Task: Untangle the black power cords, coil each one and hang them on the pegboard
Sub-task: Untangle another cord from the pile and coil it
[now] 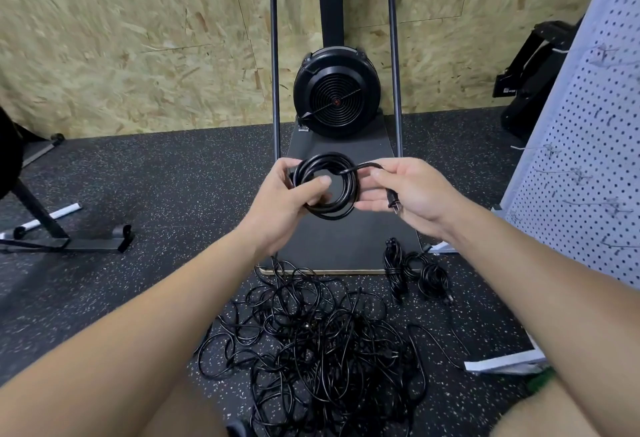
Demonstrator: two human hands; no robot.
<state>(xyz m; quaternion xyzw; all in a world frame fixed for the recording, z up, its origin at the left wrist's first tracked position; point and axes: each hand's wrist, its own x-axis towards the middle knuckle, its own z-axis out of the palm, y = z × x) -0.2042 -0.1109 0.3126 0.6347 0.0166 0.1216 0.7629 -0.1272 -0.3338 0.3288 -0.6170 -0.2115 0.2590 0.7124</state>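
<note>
Coiled cord (325,185), held upright: left hand (289,196) pinches its left rim, right hand (408,191) grips the free plug end, pegboard (588,146) nearer the right.

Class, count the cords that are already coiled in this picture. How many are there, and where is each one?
3: one coiled cord held in the left hand, two bundles on the floor by the pegboard. The tangled pile may hide more.

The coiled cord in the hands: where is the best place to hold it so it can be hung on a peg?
Probably by the bundled strands at the left rim of the coiled cord, from the left, as the left hand grips it. That leaves the open centre free for a pegboard hook. The right hand pinches the loose plug end.
</note>
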